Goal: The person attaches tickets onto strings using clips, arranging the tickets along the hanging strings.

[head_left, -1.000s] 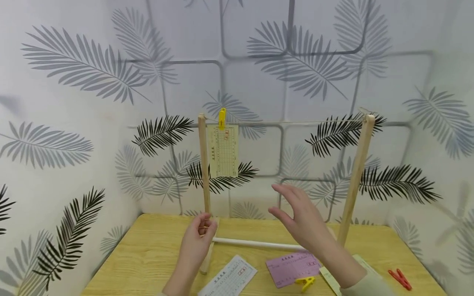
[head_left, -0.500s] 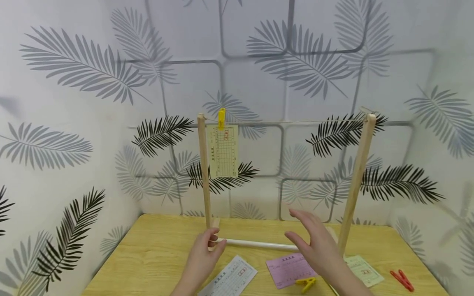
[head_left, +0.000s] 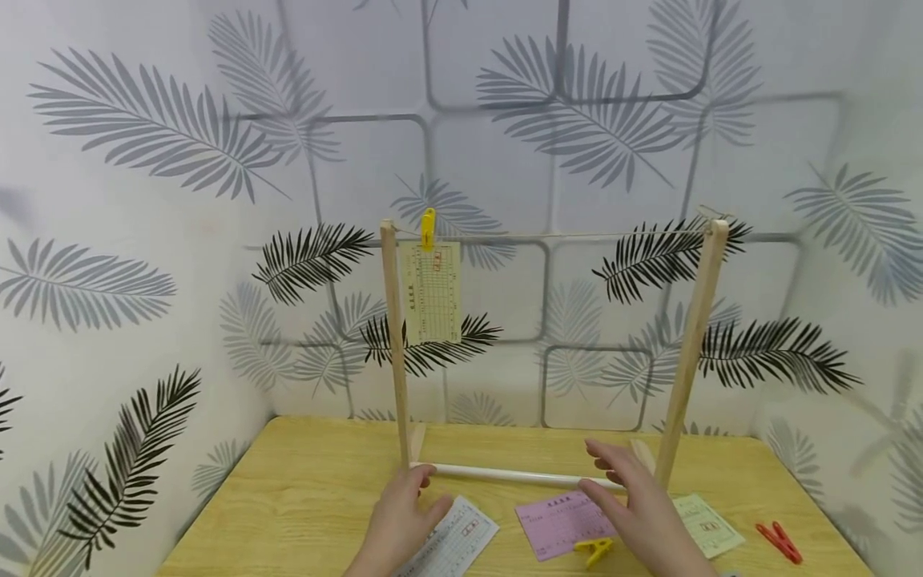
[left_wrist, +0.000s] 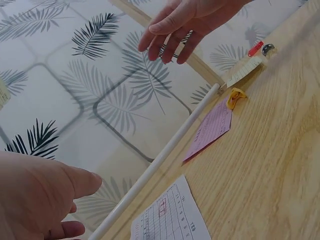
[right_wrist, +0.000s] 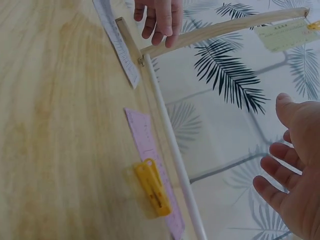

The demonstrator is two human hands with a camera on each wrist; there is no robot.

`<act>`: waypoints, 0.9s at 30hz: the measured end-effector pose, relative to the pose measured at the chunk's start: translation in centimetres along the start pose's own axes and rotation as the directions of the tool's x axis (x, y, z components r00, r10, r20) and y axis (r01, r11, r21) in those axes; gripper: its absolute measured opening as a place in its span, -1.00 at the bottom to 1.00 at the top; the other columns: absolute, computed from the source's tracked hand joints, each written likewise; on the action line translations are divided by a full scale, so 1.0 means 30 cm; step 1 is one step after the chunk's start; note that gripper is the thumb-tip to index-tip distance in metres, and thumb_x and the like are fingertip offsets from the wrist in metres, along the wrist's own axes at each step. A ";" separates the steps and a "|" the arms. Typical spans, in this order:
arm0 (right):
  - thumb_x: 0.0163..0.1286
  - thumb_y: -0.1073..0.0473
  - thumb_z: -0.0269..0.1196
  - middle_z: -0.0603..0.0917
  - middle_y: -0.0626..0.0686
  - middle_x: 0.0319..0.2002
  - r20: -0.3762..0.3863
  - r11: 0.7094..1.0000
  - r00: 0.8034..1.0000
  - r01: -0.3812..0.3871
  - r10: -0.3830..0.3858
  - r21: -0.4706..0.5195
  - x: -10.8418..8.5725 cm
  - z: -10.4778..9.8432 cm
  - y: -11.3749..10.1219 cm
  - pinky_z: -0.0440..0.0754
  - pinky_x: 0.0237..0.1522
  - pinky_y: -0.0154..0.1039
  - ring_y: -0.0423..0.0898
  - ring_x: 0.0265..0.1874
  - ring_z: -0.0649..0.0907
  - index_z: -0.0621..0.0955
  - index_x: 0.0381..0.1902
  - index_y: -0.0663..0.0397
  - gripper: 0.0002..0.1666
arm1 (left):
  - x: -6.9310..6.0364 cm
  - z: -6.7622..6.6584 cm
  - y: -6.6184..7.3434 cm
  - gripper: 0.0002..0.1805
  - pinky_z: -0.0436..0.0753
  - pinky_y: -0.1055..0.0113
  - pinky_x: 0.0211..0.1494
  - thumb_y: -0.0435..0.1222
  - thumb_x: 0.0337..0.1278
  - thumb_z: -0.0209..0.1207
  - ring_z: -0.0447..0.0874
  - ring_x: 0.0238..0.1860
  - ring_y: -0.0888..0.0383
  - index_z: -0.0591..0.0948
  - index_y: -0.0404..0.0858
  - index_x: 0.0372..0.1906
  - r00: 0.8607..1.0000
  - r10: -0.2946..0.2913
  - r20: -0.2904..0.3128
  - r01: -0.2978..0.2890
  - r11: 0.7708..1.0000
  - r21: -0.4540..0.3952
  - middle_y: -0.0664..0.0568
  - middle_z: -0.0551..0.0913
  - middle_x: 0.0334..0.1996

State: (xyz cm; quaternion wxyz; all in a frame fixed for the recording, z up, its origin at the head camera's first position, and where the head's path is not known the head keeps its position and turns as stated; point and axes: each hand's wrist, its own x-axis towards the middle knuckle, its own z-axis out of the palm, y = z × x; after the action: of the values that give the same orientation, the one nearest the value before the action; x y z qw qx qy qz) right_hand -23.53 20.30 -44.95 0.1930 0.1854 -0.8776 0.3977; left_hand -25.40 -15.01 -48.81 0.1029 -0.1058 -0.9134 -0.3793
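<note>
The table [head_left: 288, 497] is spreading beneath; left hand [head_left: 401, 517] and right hand [head_left: 644, 513] are hovering empty, fingers loosely bent, thumbs apart; the purple slip [head_left: 551, 525] is lying crosswise lengthwise, below-left of the right, nearer fingers.

1 slip [head_left: 554, 525] is pink, 1 clip [head_left: 784, 546] red.

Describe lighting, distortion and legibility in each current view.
Head: soft light, but fine print on the hanging yellow paper is too small to read; left wrist: steeply tilted, left hand cropped by the picture edge; right wrist: also tilted, wooden post looks bowed, probably lens distortion.
</note>
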 end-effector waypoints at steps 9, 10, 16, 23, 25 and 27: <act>0.63 0.13 0.40 0.64 0.12 0.38 0.091 0.977 0.976 -0.205 0.199 0.058 -0.059 0.012 0.050 0.71 0.27 0.03 0.09 0.23 0.68 0.53 0.54 0.16 -0.37 | -0.020 0.020 -0.015 -0.34 0.54 -0.37 0.06 -0.06 0.22 0.59 0.68 0.15 -0.28 0.65 -0.17 0.36 0.999 -0.043 -0.010 0.044 0.991 0.126 -0.08 0.75 0.13; 0.63 0.14 0.40 0.64 0.14 0.38 0.088 0.975 0.975 -0.211 0.205 0.065 -0.066 0.013 0.056 0.71 0.26 0.03 0.10 0.22 0.69 0.53 0.54 0.18 -0.37 | -0.024 0.019 -0.020 -0.32 0.55 -0.38 0.07 -0.06 0.20 0.60 0.67 0.17 -0.30 0.65 -0.17 0.36 0.999 -0.035 -0.015 0.037 0.991 0.131 -0.09 0.75 0.15; 0.63 0.11 0.40 0.62 0.23 0.38 0.096 0.960 0.960 -0.271 0.263 0.075 -0.090 0.005 0.077 0.73 0.22 -0.03 0.10 0.22 0.70 0.53 0.54 0.23 -0.35 | -0.048 0.008 -0.051 -0.24 0.59 -0.46 0.09 -0.03 0.12 0.64 0.61 0.24 -0.34 0.65 -0.22 0.38 0.998 -0.063 0.001 0.062 0.986 0.157 -0.18 0.69 0.25; 0.60 0.15 0.42 0.64 0.25 0.32 0.088 0.946 0.948 -0.314 0.307 0.076 -0.104 -0.001 0.094 0.77 0.13 -0.09 0.14 0.19 0.71 0.53 0.51 0.31 -0.34 | -0.063 0.008 -0.061 -0.10 0.55 -0.40 0.19 0.12 -0.01 0.68 0.54 0.25 -0.30 0.66 -0.20 0.41 0.987 -0.154 0.050 0.136 0.956 0.260 -0.17 0.62 0.25; 0.60 0.15 0.42 0.64 0.26 0.33 0.089 0.944 0.945 -0.323 0.316 0.074 -0.107 -0.001 0.105 0.77 0.12 -0.09 0.14 0.19 0.72 0.53 0.52 0.31 -0.34 | -0.066 0.015 -0.067 -0.05 0.53 -0.44 0.23 0.17 -0.05 0.68 0.50 0.32 -0.35 0.66 -0.22 0.42 0.987 -0.154 0.056 0.132 0.951 0.281 -0.22 0.57 0.33; 0.60 0.16 0.42 0.64 0.27 0.33 0.093 0.942 0.942 -0.328 0.321 0.072 -0.111 -0.001 0.116 0.77 0.10 -0.10 0.13 0.18 0.72 0.53 0.52 0.31 -0.34 | -0.070 0.023 -0.074 0.00 0.49 -0.51 0.27 0.21 -0.09 0.68 0.45 0.39 -0.41 0.65 -0.23 0.43 0.987 -0.147 0.059 0.123 0.947 0.296 -0.27 0.51 0.42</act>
State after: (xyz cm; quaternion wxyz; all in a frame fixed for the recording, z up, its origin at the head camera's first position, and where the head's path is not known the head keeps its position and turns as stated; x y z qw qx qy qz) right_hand -22.33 23.06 -48.74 0.0812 0.0620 -0.8852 0.4538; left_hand -24.08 -16.29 -51.34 0.0545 -0.0416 -0.9678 -0.2422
